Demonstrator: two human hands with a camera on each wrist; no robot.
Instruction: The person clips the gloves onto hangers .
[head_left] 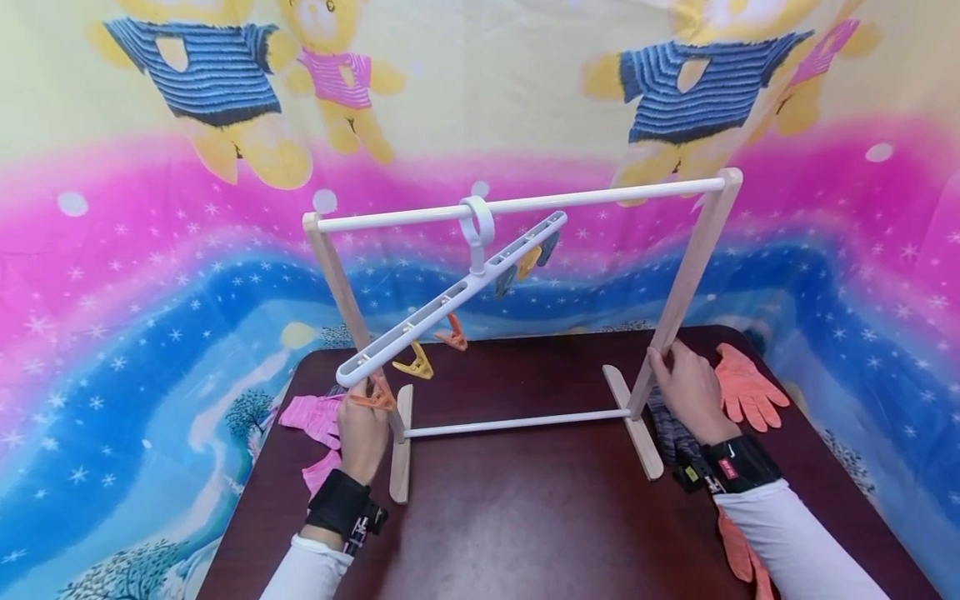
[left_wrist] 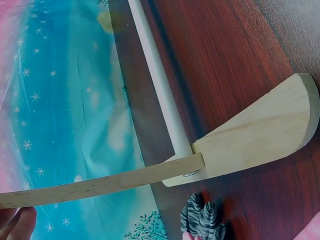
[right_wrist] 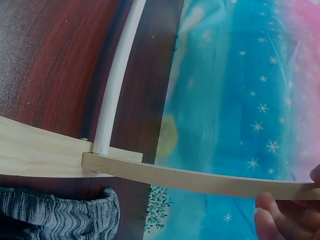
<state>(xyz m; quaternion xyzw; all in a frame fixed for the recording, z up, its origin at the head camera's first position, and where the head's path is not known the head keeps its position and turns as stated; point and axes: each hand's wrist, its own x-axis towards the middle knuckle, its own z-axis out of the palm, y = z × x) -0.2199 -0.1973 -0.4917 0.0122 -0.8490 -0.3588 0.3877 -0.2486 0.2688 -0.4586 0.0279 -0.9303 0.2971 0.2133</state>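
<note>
Left hand (head_left: 363,437) grips the left post (head_left: 339,287) of a small wooden drying rack (head_left: 600,198); its fingers are partly hidden behind an orange clip (head_left: 375,396). Right hand (head_left: 693,396) pinches the rack's right post (head_left: 693,267) low down, thumb and fingers drawn in on the wood.

Rack stands upright on a dark red-brown table (head_left: 517,517), white lower rail (head_left: 517,423) between its feet. From the rack's top rail hangs a white clip hanger (head_left: 472,285) by its ring, slanting toward the left post. Clips orange, yellow and grey along it.

Left of the rack: pink gloves (head_left: 315,417), a black-and-grey knit glove (left_wrist: 202,217). Right of it: an orange glove (head_left: 750,387), marled grey knitwear (right_wrist: 60,215) near the foot. Behind it: bear-printed backdrop (head_left: 480,142).
</note>
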